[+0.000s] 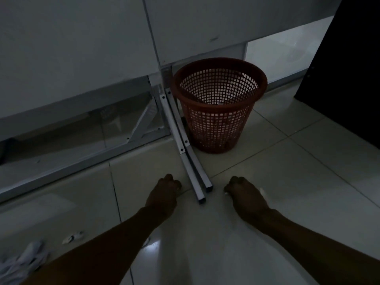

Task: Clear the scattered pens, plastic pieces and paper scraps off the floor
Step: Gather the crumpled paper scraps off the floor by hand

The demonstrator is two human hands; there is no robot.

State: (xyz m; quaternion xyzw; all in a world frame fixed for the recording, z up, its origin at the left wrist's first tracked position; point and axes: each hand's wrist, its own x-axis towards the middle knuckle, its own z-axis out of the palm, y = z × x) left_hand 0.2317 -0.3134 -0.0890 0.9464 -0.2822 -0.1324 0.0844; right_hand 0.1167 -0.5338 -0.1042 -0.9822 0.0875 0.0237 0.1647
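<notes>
The scene is dim. My left hand [164,192] hovers low over the floor tiles with its fingers curled into a fist, and nothing shows in it. My right hand [244,194] is also curled, and small white bits [262,190] stick out at both sides of the fist. A red mesh waste basket [218,120] stands on the floor just beyond both hands, with something pale lying in its bottom. A small white scrap [72,238] lies on the tiles at lower left, and a crumpled white heap [22,262] sits in the bottom left corner.
Two white metal furniture legs [185,153] run along the floor between my hands, touching the basket's left side. White panels [82,48] with a low frame fill the left and back. A dark panel [349,79] stands at right.
</notes>
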